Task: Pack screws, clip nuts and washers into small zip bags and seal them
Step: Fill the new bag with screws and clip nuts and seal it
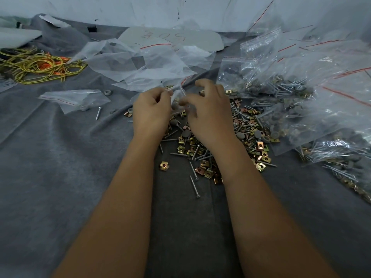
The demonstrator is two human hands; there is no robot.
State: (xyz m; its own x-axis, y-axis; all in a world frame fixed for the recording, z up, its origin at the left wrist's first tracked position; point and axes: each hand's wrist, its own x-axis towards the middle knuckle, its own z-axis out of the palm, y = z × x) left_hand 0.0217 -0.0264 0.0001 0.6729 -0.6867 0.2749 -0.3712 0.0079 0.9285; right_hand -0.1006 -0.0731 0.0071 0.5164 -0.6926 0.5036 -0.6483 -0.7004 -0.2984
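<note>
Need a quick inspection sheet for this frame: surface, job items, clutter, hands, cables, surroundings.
Surface: grey felt-like cloth, creased.
Job's things: loose pile of screws, brass clip nuts and grey washers under and beside the hands; small zip bag held between both hands; filled zip bags heaped at right; one nearly empty zip bag lying at left.
Clutter: crumpled clear plastic sheets; stray screw and stray clip nut apart from the pile.
Grippers: left hand and right hand both pinch the small bag; contents blurred.
Cables: tangle of yellow and orange cords far left.
Surroundings: white sheeting behind; pale card with red writing.
</note>
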